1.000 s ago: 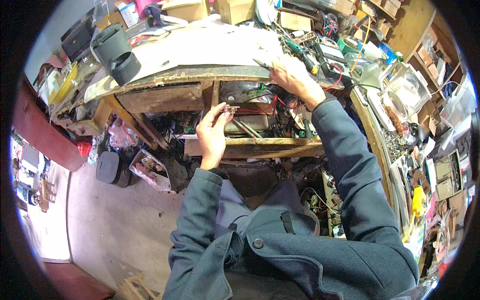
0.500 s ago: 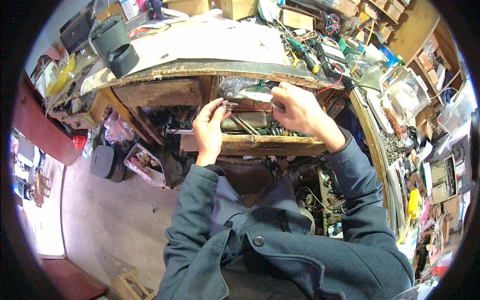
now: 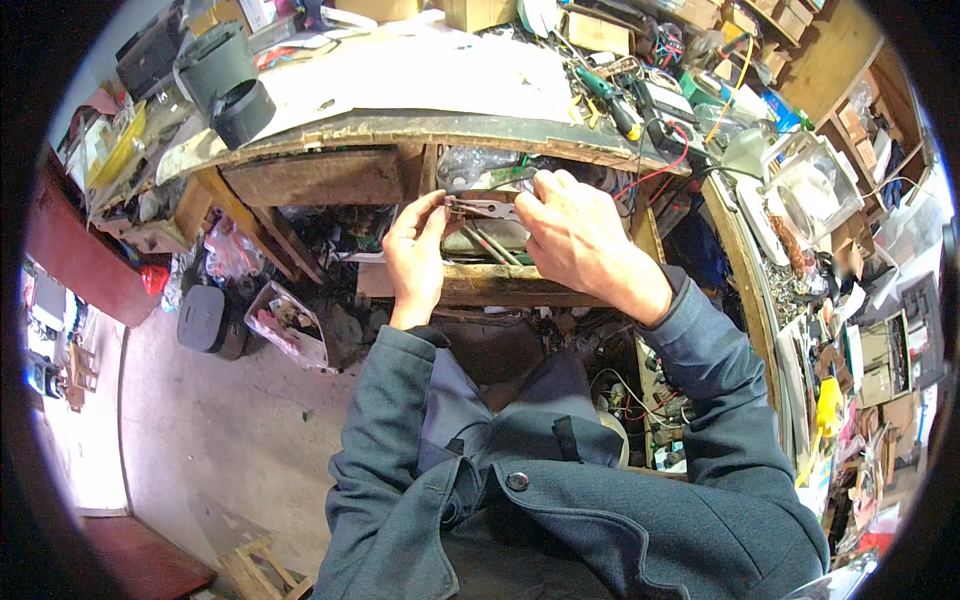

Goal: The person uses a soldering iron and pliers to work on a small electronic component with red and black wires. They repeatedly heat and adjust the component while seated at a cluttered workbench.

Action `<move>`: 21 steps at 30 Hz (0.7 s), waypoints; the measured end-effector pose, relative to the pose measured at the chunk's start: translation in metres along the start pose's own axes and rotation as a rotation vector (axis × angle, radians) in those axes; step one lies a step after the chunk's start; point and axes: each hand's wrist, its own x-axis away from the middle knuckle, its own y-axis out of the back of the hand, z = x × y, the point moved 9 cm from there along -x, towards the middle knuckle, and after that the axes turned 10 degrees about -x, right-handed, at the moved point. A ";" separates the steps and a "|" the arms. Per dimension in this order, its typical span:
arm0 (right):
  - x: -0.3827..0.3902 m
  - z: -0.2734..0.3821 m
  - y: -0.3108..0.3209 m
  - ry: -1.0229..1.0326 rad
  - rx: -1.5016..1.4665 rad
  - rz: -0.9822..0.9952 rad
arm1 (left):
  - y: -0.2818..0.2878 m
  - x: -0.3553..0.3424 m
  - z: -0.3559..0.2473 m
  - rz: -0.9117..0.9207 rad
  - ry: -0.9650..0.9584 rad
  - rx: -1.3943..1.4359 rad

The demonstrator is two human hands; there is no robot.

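Looking down in the head view, we pinch a small part point(image 3: 452, 209) in our left hand point(image 3: 415, 258); our right hand point(image 3: 578, 238) is clamped around pliers point(image 3: 492, 209), tips at the part, beyond the worktop's near edge point(image 3: 500, 131), above an open drawer point(image 3: 480, 291).

a worn wooden workbench point(image 3: 480, 130) stretches across a cluttered workshop, the pale sheet point(image 3: 430, 85) on its top glaring under strong light. below the bench's left half sits a plain wooden panel point(image 3: 310, 180), above a smooth grey floor point(image 3: 220, 430). at far left, a dark red panel point(image 3: 95, 245) stands near a brilliantly lit pale area point(image 3: 85, 450); wooden shelves point(image 3: 872, 125) line the upper right.
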 end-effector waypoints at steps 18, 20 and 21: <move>-0.004 0.008 -0.002 0.022 0.026 0.005 | -0.003 0.002 -0.007 0.008 -0.044 -0.046; -0.004 0.010 -0.003 0.015 0.028 0.009 | -0.003 0.002 -0.009 0.011 -0.054 -0.078; -0.004 0.012 -0.002 0.023 0.032 0.000 | -0.003 0.002 -0.009 0.012 -0.052 -0.088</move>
